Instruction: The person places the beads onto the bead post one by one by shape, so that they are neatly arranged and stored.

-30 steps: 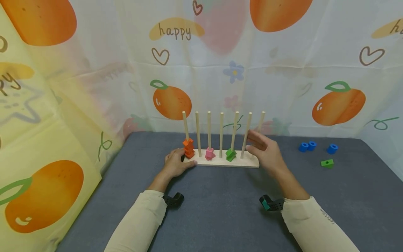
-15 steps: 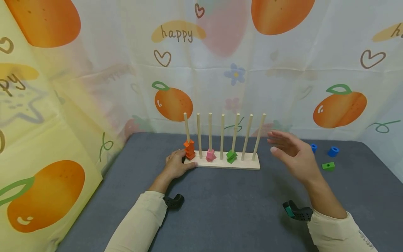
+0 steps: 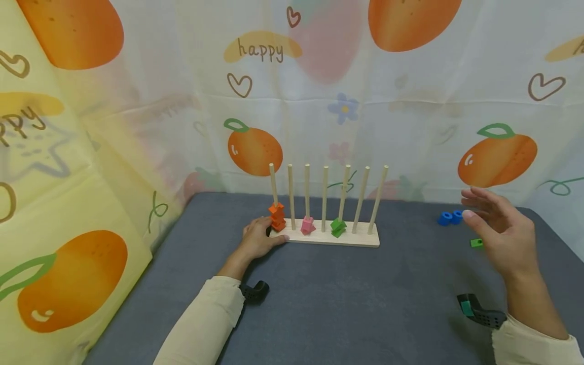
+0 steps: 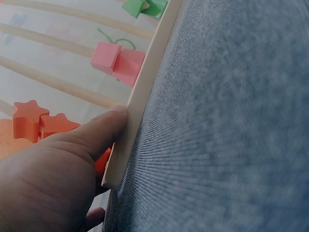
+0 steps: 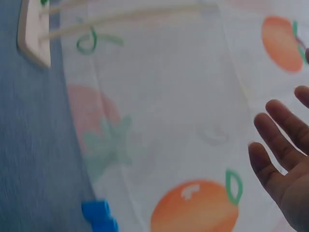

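Note:
A wooden peg board (image 3: 365, 239) with several upright pegs stands on the table. Orange star blocks (image 3: 277, 217) are stacked on its leftmost peg. Further along sit pink blocks (image 3: 307, 226) and green blocks (image 3: 338, 227), each on a peg. My left hand (image 3: 256, 238) holds the board's left end, its thumb (image 4: 104, 128) lying against the front edge. My right hand (image 3: 506, 235) is raised over the table's right side with nothing in it, fingers spread apart. Near it lie a loose green block (image 3: 476, 243) with a hole and blue cylinders (image 3: 445, 218).
A grey cloth covers the table (image 3: 356, 304). Right behind it hangs a printed curtain (image 3: 401, 126) with oranges, and another yellow-lit sheet (image 3: 59, 177) borders the left side.
My right hand has moved right, away from the board's right-hand pegs to the loose pieces, where it now hides one blue cylinder. The left hand keeps its hold on the board.

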